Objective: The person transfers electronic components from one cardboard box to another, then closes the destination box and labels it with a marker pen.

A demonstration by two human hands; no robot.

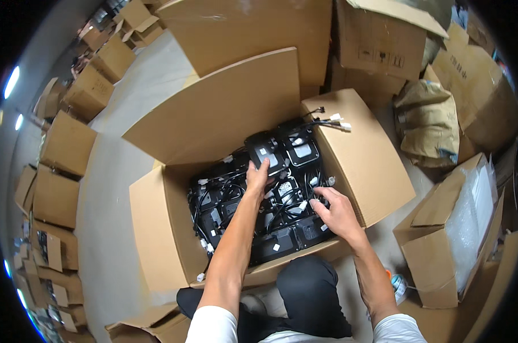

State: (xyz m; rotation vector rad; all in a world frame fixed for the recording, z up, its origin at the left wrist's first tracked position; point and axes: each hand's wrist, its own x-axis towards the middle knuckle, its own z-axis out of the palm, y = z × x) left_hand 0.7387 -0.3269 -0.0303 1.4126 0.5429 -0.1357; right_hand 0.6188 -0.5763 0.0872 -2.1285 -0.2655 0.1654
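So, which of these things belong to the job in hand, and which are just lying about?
Likely part of the job:
- black unit, in the left grip
- other black units beside it
- open box around them

Apparently just lying about:
- paper sack
- bubble wrap in a box at right
- boxes along the left

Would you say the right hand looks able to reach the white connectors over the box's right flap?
Probably yes: the white connectors show uncovered over the open flap, and nothing visible blocks the right hand.
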